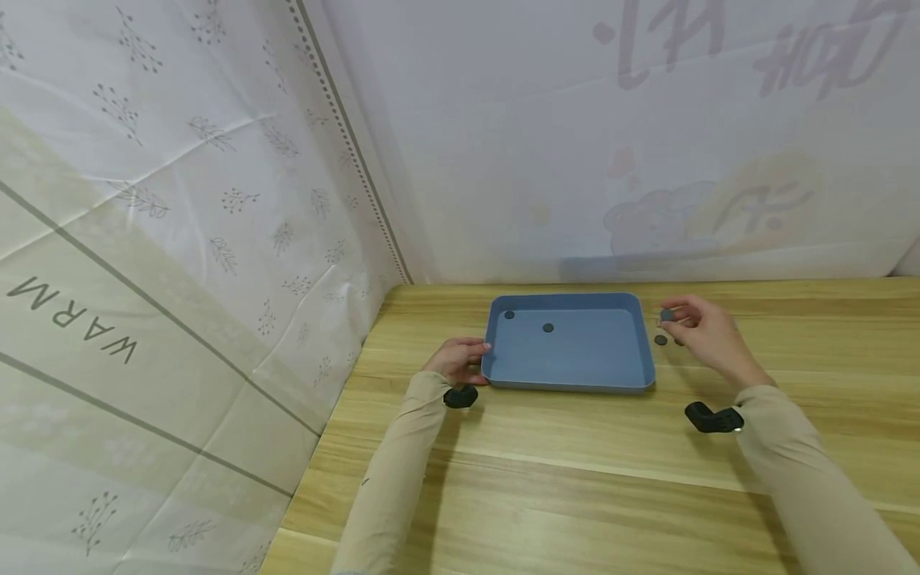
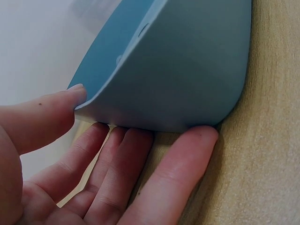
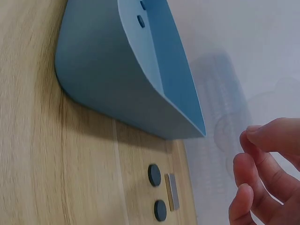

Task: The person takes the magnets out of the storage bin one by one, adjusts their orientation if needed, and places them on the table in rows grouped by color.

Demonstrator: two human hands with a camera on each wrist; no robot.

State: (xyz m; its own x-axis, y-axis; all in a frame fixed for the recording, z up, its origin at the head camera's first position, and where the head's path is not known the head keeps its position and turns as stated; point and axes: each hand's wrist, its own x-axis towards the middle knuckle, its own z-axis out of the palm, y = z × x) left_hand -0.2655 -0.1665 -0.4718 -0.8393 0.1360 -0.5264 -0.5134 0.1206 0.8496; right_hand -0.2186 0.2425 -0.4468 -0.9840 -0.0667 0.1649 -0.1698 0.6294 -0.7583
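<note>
Nearest, sleeves (image 1: pixel 394 463): beige, rising from the lower edge of the head view.
Left hand (image 1: pixel 457 359): thumb over the tray's rim, fingertips against its outer wall, gripping it.
Tray (image 1: pixel 596 351): blue, on the table (image 1: pixel 546 495), right of centre.
Right hand (image 1: pixel 707 335): finger and thumb pinching a grey disc (image 1: pixel 667 315), just beside the tray's right wall.
Loose discs (image 3: pixel 154 175): two on the table, lower middle of the right wrist view, near a metal bar (image 3: pixel 172 192).
Tray discs (image 1: pixel 549 328): two, apart, towards its upper left.
Backdrop (image 1: pixel 489 160): pale printed cloth, across the top.

Smooth, matt, plastic-looking blue tray (image 1: pixel 589 351); wood-grained table (image 1: pixel 561 479) with a soft sheen; matt dark discs (image 3: pixel 154 175) and metallic-looking strip (image 3: pixel 173 192) at right; creased, cloth-like hanging (image 1: pixel 216 359) at left; cloth sleeves (image 1: pixel 391 479)
</note>
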